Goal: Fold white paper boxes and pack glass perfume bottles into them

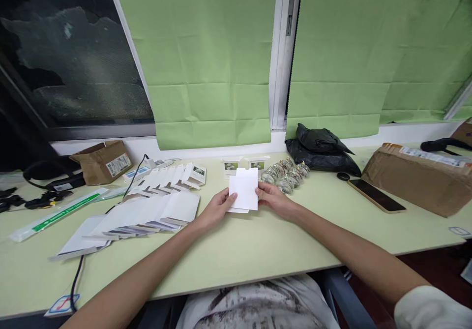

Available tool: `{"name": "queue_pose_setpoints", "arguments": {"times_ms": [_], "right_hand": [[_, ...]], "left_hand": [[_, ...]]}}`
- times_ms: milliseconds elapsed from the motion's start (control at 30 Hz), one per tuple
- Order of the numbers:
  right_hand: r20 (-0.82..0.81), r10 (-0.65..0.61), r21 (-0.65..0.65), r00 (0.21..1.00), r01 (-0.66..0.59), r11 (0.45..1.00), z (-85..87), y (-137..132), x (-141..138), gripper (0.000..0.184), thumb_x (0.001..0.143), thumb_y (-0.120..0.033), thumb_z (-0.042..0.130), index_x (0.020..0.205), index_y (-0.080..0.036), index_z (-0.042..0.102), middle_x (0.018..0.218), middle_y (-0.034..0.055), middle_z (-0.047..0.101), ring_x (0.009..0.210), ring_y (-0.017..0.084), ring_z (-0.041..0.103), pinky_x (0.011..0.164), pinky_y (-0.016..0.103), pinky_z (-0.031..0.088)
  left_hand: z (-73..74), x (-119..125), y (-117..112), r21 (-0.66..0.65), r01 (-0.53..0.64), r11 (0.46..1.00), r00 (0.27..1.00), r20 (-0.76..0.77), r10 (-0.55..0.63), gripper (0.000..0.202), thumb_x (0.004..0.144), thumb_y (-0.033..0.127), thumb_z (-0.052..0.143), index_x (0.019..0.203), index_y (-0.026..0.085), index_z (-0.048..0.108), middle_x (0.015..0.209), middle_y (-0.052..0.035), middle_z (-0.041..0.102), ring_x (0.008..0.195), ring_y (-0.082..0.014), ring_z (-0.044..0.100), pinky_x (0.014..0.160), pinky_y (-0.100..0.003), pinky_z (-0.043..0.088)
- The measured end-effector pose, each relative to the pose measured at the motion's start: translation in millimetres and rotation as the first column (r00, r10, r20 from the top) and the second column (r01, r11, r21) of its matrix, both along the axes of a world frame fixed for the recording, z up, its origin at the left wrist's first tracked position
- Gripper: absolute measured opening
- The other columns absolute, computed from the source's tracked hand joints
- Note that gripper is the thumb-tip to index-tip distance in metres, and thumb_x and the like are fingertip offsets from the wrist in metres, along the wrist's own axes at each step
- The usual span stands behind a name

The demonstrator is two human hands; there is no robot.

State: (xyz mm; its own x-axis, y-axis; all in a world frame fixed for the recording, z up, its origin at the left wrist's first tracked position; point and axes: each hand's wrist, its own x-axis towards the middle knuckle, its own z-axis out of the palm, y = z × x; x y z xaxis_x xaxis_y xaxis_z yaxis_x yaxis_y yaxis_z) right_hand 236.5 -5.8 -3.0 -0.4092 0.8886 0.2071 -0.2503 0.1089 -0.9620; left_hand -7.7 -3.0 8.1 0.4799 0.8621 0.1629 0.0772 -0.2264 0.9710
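Observation:
Both my hands hold a flat white cardboard box blank (244,189) upright over the middle of the pale green table (236,250). My left hand (217,208) grips its left edge with closed fingers. Its right edge is pinched by my right hand (273,199). A fanned row of flat white box blanks (140,217) lies to the left of my left hand. Just behind the held blank stand two small folded boxes (231,165) with a printed picture. Several small clear glass items (285,176) sit in a cluster right behind my right hand.
A dark phone (376,195) lies to the right, with a long brown parcel (420,177) beyond it. A black plastic bag (320,149) sits at the back. More folded boxes (173,176), a torn brown carton (103,161) and a black cable (79,265) are on the left.

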Motion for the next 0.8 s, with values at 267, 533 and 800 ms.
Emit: {"name": "queue_pose_setpoints", "arguments": {"times_ms": [267,533,800], "right_hand": [[0.012,-0.026,0.004,1.0,0.026,1.0,0.1,0.7,2.0,0.049,0.08,-0.058,0.085,0.107,-0.02,0.073,0.108,0.0071,0.073,0.091,0.02,0.066,0.074,0.031,0.055],[0.055,-0.076,0.042,0.996,0.074,0.996,-2.6,4.1,2.7,0.046,0.08,-0.058,0.085,0.092,-0.018,0.066,0.079,-0.0009,0.064,0.067,0.013,0.055,0.064,0.027,0.044],[0.084,-0.134,0.072,0.987,0.128,0.989,0.0,5.0,1.6,0.052,0.074,-0.064,0.086,0.086,-0.019,0.062,0.074,-0.0029,0.06,0.064,0.012,0.052,0.06,0.027,0.041]], "left_hand": [[1.9,-1.7,-3.9,0.091,-0.035,0.995,0.992,-0.116,0.045,0.057,0.101,0.064,0.052,0.129,0.017,0.066,0.114,-0.0085,0.073,0.1,-0.0251,0.062,0.095,-0.035,0.048],[1.4,1.2,-5.4,0.075,-0.007,0.997,0.994,-0.106,0.015,0.058,0.1,0.064,0.054,0.129,0.016,0.067,0.113,-0.0091,0.074,0.099,-0.026,0.064,0.095,-0.037,0.05],[1.2,2.5,-7.4,0.11,-0.001,0.994,0.988,-0.155,0.018,0.058,0.101,0.061,0.052,0.135,0.016,0.066,0.116,-0.0087,0.075,0.103,-0.0264,0.064,0.091,-0.035,0.05]]}}
